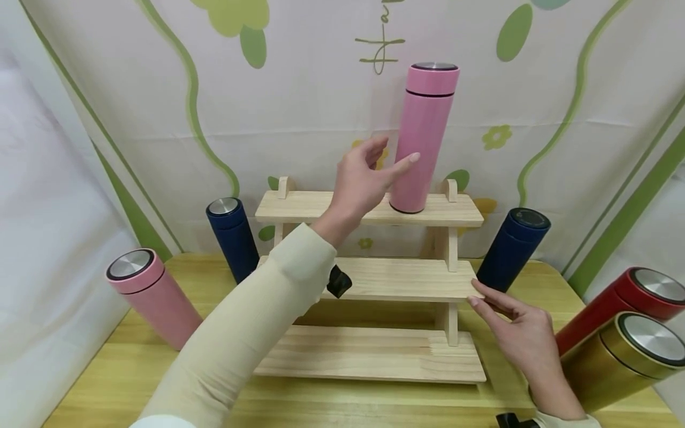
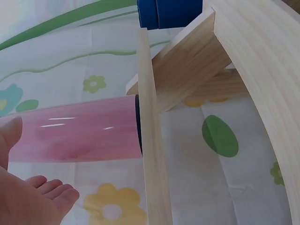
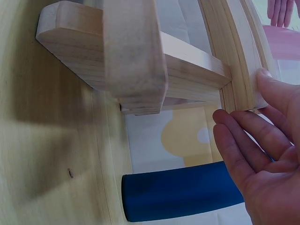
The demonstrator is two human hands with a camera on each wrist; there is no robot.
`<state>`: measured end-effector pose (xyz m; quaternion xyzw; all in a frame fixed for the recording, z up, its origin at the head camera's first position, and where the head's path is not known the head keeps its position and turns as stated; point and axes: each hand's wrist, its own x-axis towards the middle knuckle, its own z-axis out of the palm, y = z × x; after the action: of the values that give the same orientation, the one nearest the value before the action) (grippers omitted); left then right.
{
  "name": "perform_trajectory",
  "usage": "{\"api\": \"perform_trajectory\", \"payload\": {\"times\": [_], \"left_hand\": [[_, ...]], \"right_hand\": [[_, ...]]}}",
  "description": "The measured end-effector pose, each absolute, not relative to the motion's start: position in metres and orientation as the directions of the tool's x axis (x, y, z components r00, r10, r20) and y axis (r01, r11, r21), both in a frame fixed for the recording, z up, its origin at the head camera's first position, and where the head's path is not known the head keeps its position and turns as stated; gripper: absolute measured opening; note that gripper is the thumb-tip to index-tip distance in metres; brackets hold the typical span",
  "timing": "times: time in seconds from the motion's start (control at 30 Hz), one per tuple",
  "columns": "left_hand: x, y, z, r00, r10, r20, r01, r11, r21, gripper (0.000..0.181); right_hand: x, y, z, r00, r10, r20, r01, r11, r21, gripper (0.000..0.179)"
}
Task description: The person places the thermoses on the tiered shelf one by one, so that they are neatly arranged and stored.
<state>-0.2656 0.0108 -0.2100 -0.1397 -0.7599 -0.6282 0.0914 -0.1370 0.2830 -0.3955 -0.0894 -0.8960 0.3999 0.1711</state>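
A tall pink thermos bottle [image 1: 425, 137] with a steel-topped lid stands upright on the top step of a wooden three-tier display stand [image 1: 396, 278]. Beside it is my left hand [image 1: 361, 178], its thumb reaching across the bottle's front in the head view. In the left wrist view the thumb and loosely bent fingers [image 2: 56, 194] stand apart, not closed round the pink bottle [image 2: 79, 131]. My right hand [image 1: 516, 330] pinches the right end of the middle step. The right wrist view shows the thumb on the board's front edge and fingertips [image 3: 236, 117] at its end.
Dark blue bottles stand left [image 1: 233, 238] and right [image 1: 514, 248] of the stand. A second pink bottle [image 1: 157, 300] is at the table's left. Red [image 1: 615, 309] and gold [image 1: 605, 362] bottles stand close to my right forearm. A patterned cloth [image 1: 321, 107] hangs behind.
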Motion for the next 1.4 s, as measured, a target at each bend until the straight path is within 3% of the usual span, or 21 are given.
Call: {"api": "perform_trajectory", "payload": {"times": [0.63,1.07,1.4], "left_hand": [[-0.218,-0.041,-0.226,-0.906,0.125,0.404,0.417,0.109,0.902,0.067],[-0.198,-0.078,-0.241,-0.915,0.072,0.396,0.403,0.174,0.899,0.058],[-0.186,-0.111,-0.256,-0.946,0.045,0.321,0.321,0.277,0.906,0.064]], "right_hand": [[-0.135,0.283,-0.396,-0.931,0.296,0.216,0.04,0.667,-0.744,0.042],[-0.137,0.283,-0.396,-0.93,0.294,0.221,0.033,0.665,-0.746,0.042],[-0.137,0.283,-0.397,-0.929,0.296,0.224,0.028,0.658,-0.752,0.041]]}}
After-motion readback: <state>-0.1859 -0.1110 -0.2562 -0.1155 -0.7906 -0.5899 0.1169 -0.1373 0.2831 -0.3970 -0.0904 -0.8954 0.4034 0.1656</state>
